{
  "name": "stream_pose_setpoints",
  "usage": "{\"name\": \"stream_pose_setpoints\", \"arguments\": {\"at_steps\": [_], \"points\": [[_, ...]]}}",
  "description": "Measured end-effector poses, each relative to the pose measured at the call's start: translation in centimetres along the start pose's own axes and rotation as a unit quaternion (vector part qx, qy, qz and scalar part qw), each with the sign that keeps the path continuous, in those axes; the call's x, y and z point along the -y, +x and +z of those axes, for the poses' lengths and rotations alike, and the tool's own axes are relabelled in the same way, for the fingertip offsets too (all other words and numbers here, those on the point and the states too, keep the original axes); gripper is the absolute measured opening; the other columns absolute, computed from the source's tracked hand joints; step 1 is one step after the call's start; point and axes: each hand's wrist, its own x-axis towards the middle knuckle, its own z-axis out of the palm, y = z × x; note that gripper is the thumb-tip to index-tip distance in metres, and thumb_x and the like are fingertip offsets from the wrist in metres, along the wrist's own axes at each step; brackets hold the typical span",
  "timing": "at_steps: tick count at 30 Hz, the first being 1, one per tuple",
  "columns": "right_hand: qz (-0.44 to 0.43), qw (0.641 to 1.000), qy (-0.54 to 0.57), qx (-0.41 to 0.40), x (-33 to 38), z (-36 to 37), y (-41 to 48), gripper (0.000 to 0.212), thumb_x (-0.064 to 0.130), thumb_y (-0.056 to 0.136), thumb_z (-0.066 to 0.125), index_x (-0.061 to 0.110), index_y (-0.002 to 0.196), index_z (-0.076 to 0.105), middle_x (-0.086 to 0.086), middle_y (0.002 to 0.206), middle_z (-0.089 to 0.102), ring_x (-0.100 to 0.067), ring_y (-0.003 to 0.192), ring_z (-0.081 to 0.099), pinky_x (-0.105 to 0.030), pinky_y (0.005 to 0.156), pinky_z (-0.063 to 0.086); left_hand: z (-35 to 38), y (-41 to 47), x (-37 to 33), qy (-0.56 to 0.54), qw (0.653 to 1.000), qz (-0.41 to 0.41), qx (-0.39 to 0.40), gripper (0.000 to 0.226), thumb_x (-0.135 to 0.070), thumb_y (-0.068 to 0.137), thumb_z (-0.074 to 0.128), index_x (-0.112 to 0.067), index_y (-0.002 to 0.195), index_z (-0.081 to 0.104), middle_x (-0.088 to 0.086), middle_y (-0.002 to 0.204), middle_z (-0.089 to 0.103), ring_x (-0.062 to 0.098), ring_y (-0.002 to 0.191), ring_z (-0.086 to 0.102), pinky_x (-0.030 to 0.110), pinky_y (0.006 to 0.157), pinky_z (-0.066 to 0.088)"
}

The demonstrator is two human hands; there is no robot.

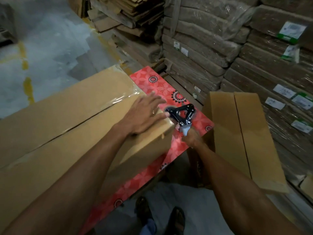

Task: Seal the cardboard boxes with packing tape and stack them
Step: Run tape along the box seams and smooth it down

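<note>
A long cardboard box fills the left of the frame, lying on a red flower-patterned table. Clear tape glistens along the right end of its top seam. At centre, the person's left hand lies flat on the box top, fingers straight and spread. Just right of it, the right hand is wrapped round the pale handle of a black tape dispenser, held at the box's end edge. A 2nd box stands right of centre, before wrapped cardboard bundles at upper right.

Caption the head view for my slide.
Left hand presses flat on a cardboard box while the right hand holds a tape dispenser at its end.
</note>
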Motion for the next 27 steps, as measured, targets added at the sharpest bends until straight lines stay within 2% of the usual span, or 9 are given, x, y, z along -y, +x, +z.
{"name": "stream_pose_setpoints", "arguments": {"at_steps": [3,6,9,13,15,17,19,23,27], "points": [[-0.026,0.993,-0.084,-0.082,4.4,-3.9,-0.6,0.028,0.021,0.092,0.065,0.005,0.114,0.065,-0.019,0.114,0.065,-0.034,0.107,0.06,-0.034,0.083,0.044,-2.2,1.1,5.5,0.032,0.995,-0.091,-0.027,0.075,-0.066,0.099,0.019,-0.021,0.159,0.017,0.002,0.166,0.016,0.017,0.154,0.007,0.047,0.124,0.005],[-0.072,0.977,0.019,-0.201,12.7,-8.5,-0.9,0.009,0.009,0.089,0.058,0.004,0.095,0.063,-0.019,0.095,0.066,-0.031,0.084,0.059,-0.033,0.07,0.045,-4.3,3.0,10.9,0.055,0.981,-0.188,-0.001,0.074,-0.062,0.102,0.018,-0.019,0.161,0.004,0.0,0.168,0.001,0.019,0.154,-0.002,0.049,0.124,-0.001],[-0.218,0.961,0.036,-0.167,22.0,-8.9,-0.7,0.017,0.01,0.09,0.053,0.009,0.102,0.065,-0.007,0.094,0.068,-0.021,0.082,0.06,-0.027,0.062,0.04,-6.0,5.2,14.6,0.071,0.979,-0.192,0.015,0.069,-0.057,0.104,0.015,-0.02,0.161,0.003,-0.003,0.168,-0.001,0.018,0.154,-0.003,0.05,0.123,-0.001],[-0.37,0.926,-0.026,-0.076,29.9,-4.5,2.4,0.034,0.006,0.086,0.051,0.001,0.118,0.063,-0.022,0.11,0.07,-0.036,0.1,0.066,-0.036,0.082,0.045,-7.1,8.3,18.2,0.093,0.981,-0.172,0.01,0.058,-0.043,0.108,0.019,-0.018,0.16,0.014,-0.001,0.167,0.012,0.021,0.154,0.011,0.053,0.122,0.011],[-0.367,0.928,-0.037,-0.045,31.8,-3.0,4.4,0.05,0.013,0.082,0.044,-0.005,0.127,0.054,-0.027,0.12,0.064,-0.041,0.107,0.063,-0.04,0.091,0.045,-7.3,9.2,19.7,0.082,0.983,-0.167,0.001,0.054,-0.039,0.106,0.021,-0.018,0.155,0.029,0.004,0.161,0.03,0.027,0.146,0.031,0.052,0.118,0.027],[-0.338,0.939,-0.044,-0.034,32.6,-2.2,5.5,0.062,0.018,0.087,0.04,-0.006,0.144,0.038,-0.028,0.139,0.053,-0.042,0.121,0.057,-0.045,0.101,0.044,-7.6,9.7,20.8,0.061,0.984,-0.168,0.001,0.052,-0.043,0.1,0.019,-0.019,0.139,0.045,0.007,0.141,0.049,0.03,0.129,0.049,0.052,0.106,0.041],[-0.32,0.943,-0.072,-0.05,32.4,-1.5,5.8,0.066,0.02,0.096,0.042,0.0,0.155,0.021,-0.025,0.151,0.043,-0.042,0.128,0.052,-0.049,0.104,0.043,-7.7,10.2,21.4,0.054,0.983,-0.173,0.017,0.044,-0.042,0.101,0.019,-0.019,0.121,0.05,0.006,0.121,0.052,0.029,0.116,0.055,0.052,0.098,0.045],[-0.324,0.937,-0.101,-0.087,31.6,-0.5,5.5,0.061,0.028,0.1,0.032,0.005,0.156,0.022,-0.018,0.153,0.043,-0.036,0.133,0.05,-0.048,0.106,0.043,-8.0,10.6,21.6,0.026,0.979,-0.201,0.007,0.042,-0.047,0.102,0.017,-0.028,0.11,0.053,0.008,0.128,0.06,0.033,0.118,0.057,0.052,0.099,0.044],[-0.33,0.927,-0.163,-0.077,30.3,-1.3,3.0,0.057,0.028,0.108,0.027,0.001,0.158,0.016,-0.017,0.164,0.022,-0.026,0.151,0.025,-0.033,0.12,0.02,-8.3,10.9,21.5,0.041,0.976,-0.212,0.01,0.047,-0.054,0.101,0.014,-0.031,0.114,0.053,0.012,0.132,0.06,0.038,0.119,0.056,0.054,0.101,0.042]]}}
